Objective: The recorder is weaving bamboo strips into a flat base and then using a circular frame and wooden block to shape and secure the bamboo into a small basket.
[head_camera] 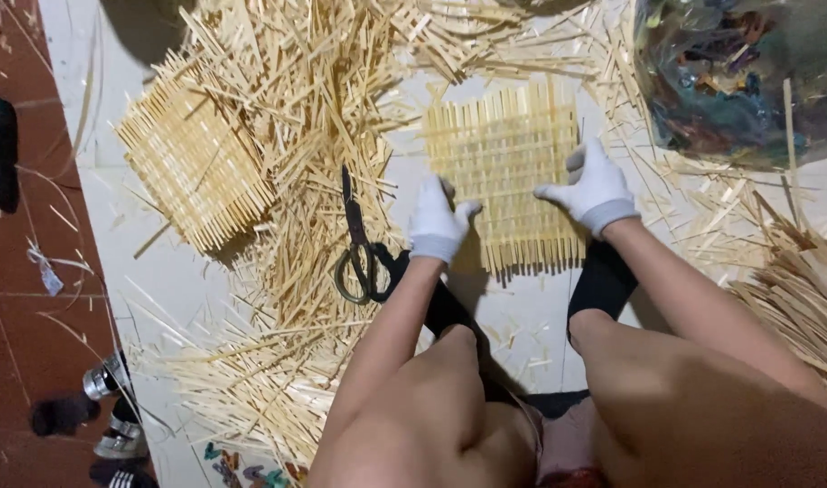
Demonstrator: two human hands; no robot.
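Head view looks down on a person seated on a pale floor, knees drawn up, with a woven bamboo mat point(506, 172) lying flat just beyond black-socked feet. Both hands wear white gloves. The left hand point(438, 223) rests at the mat's near left corner, fingers curled onto its edge, seemingly pinning it rather than lifting it. The right hand point(594, 192) lies on the near right side, fingers bent over the slats and pressing down, so the mat is braced from both sides and kept square on the floor.

Scissors point(357, 248) with dark blades lie just left of the left hand, within easy reach, handles toward the person. Loose bamboo sticks point(314, 117) are strewn thickly to the left and far side. A stack of finished mats point(192, 172) sits at far left, tilted. A clear plastic bag point(743, 77) of coloured items stands at far right.
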